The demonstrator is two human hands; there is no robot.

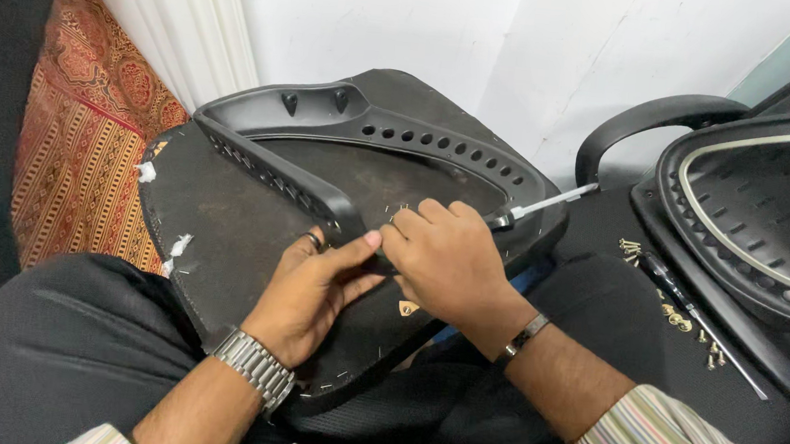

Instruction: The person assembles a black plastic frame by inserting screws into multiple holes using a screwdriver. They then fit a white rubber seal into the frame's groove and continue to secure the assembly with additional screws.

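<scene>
A black chair seat pan lies upside down across my lap. A black plastic curved frame with a row of holes rests on top of it. My left hand, with a ring and a metal watch, presses flat on the seat pan, its thumb touching the frame's near bar. My right hand, with a dark wristband, is closed around a tool whose metal shaft sticks out to the right, over the frame's near edge.
Another black chair part with an armrest and mesh back frame lies at the right. Loose screws and a long screwdriver rest on black fabric beside it. A patterned red rug lies at left, white wall behind.
</scene>
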